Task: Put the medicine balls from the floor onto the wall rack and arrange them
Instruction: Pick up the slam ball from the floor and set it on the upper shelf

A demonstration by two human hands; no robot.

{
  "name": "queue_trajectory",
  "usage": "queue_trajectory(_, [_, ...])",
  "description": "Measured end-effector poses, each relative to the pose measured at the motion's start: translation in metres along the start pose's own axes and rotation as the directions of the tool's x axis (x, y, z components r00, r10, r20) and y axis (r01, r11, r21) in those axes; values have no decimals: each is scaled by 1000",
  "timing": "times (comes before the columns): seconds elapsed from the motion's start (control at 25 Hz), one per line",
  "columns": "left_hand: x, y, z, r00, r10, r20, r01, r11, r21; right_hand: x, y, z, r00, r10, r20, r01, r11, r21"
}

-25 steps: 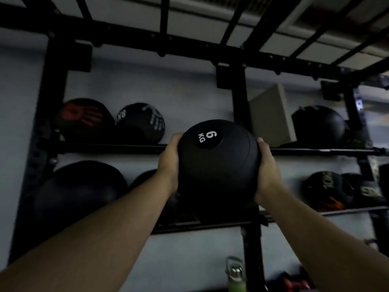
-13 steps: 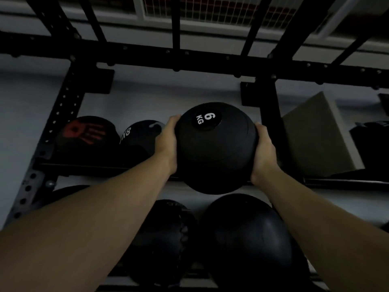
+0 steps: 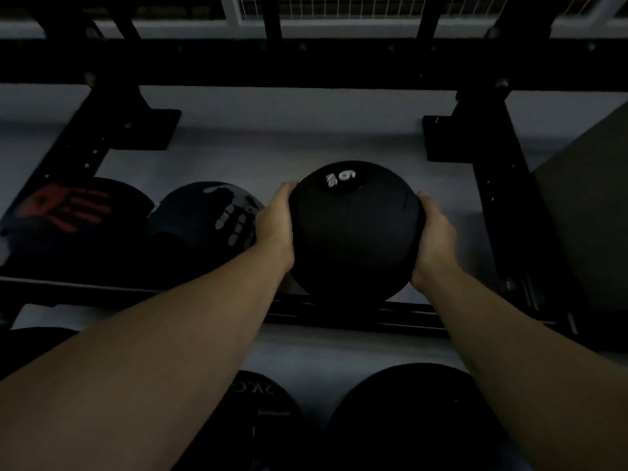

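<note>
A black medicine ball marked "6 KG" (image 3: 353, 232) is held between both palms at the upper shelf of the black wall rack (image 3: 360, 314). My left hand (image 3: 275, 226) presses its left side and my right hand (image 3: 433, 232) its right side. The ball's underside sits at the shelf rails; I cannot tell if it rests on them. To its left on the same shelf stand a black ball with a white handprint (image 3: 210, 219) and a ball with a red handprint (image 3: 68, 212).
A grey foam block (image 3: 584, 212) fills the shelf beyond the right upright (image 3: 503, 198). Below, the lower shelf holds a "2 KG" ball (image 3: 258, 409) and a large black ball (image 3: 414, 416). A thick crossbar (image 3: 306, 62) runs overhead.
I have raised the 6 KG ball and pushed it forward into the upper shelf, right of the white-handprint ball. The view has moved closer to the rack and tilted upward.
</note>
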State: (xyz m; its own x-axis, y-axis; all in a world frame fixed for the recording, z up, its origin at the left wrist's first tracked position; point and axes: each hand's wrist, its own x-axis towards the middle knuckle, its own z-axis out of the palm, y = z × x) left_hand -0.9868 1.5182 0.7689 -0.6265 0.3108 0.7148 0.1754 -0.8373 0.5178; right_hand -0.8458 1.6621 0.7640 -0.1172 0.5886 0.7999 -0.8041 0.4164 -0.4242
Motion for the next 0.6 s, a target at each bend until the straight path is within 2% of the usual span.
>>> queue_trajectory(0.08, [22, -13, 5, 992, 127, 29, -128, 989, 69, 19, 14, -1, 991, -132, 12, 133, 990, -38])
queue_trajectory(0.16, [36, -21, 9, 951, 295, 90, -306, 939, 157, 29, 23, 0, 955, -291, 58, 296, 940, -170])
queue_trajectory(0.28, [53, -33, 14, 848, 482, 220, -530, 787, 317, 37, 36, 1, 900, -404, 163, 436, 837, -331])
queue_trajectory(0.36, [65, -45, 18, 828, 476, 297, -560, 684, 467, 44, 46, 0, 908, -359, 215, 418, 793, -444])
queue_trajectory(0.48, [74, -72, 21, 902, 271, 336, -431, 598, 675, 55, 67, -7, 958, -190, 216, 283, 755, -592])
queue_trajectory(0.6, [77, -83, 22, 902, 251, 352, -432, 547, 718, 61, 79, -14, 968, -183, 173, 252, 745, -618])
